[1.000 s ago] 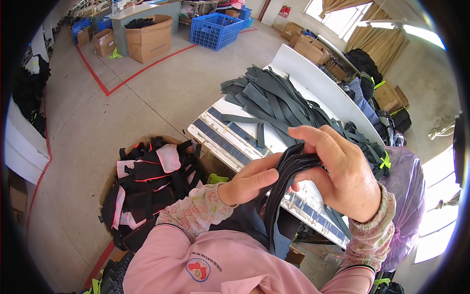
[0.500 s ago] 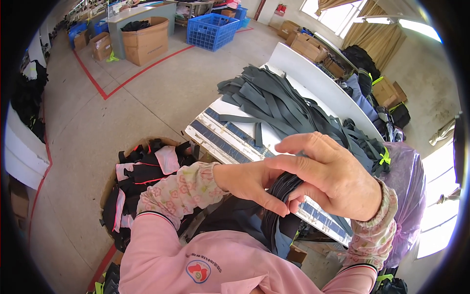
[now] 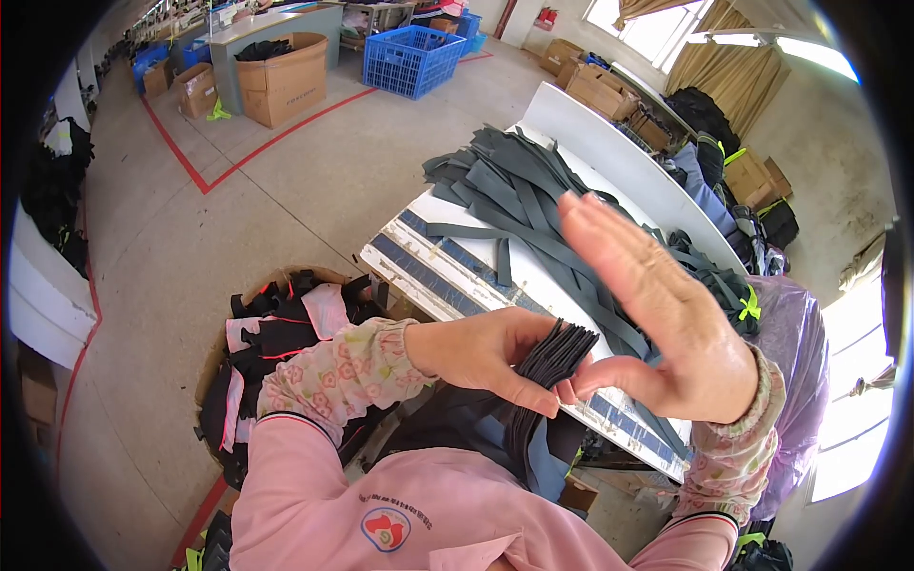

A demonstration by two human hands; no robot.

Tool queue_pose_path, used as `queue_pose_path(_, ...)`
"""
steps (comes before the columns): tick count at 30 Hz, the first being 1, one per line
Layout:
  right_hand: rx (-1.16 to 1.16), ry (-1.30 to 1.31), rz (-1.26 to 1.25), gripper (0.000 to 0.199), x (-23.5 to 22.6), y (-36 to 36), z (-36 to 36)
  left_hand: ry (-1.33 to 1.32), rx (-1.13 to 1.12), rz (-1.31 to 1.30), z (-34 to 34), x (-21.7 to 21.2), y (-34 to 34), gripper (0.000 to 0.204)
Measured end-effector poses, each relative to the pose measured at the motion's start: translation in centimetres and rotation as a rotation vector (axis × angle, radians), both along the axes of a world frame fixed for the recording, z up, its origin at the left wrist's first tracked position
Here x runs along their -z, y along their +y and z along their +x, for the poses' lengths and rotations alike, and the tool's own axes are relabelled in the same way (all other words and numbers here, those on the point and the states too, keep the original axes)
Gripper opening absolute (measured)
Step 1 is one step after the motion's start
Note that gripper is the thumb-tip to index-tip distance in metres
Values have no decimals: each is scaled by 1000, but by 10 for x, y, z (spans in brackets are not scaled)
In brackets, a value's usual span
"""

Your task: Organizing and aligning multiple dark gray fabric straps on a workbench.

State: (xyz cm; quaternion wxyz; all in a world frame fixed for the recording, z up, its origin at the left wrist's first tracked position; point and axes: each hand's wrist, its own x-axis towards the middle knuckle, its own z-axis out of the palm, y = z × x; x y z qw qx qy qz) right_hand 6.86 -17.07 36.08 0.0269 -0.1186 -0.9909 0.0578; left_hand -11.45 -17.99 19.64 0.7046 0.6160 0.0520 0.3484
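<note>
While the left hand (image 3: pixel 486 357) grips a bundle of black strips (image 3: pixel 555 358) close to its upper end, the thumb lying across the near side, the right hand (image 3: pixel 671 319) is open just to the right; its fingers are stretched out toward the far left, and its thumb stands apart from them near the bundle; whether that thumb touches the strips I cannot tell. The bundle is in front of the chest, on the near side of the table (image 3: pixel 416 273), its ends packed face to face and nearly level, its lower part hanging toward the person; judging by this, the gathering of this handful looks well along, though the ends seem slightly uneven; no tie shows around it.

Beyond the hands, a large heap of dark grey strips (image 3: pixel 524 186) lies loose and crisscrossed on the table, with one bent strip (image 3: pixel 466 231) at its near left edge; most of that heap appears unsorted, so much seems left; at its right end a yellow-green tie (image 3: pixel 750 303) suggests that some strips are already bound, but how many I cannot tell.

Right of the table is a purple plastic bag (image 3: pixel 788 371); to the near left, a carton (image 3: pixel 211 362) holds black and pink pieces (image 3: pixel 327 310); far off on the floor stands a blue crate (image 3: pixel 409 62).
</note>
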Motion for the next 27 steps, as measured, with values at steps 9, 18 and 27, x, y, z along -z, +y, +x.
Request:
queue_pose_path(9, -52, -98, -39, 101, -4, 7, 3, -23, -19, 11, 1, 5, 4, 37)
queue_pose_path(18, -61, -216, -63, 92, 9, 4, 2, 28, 12, 99, 2, 6, 1, 39)
queue_pose_path(27, -90, -10, 6, 43, 17, 16, 7, -109, 9, 32, 25, 10, -6, 38)
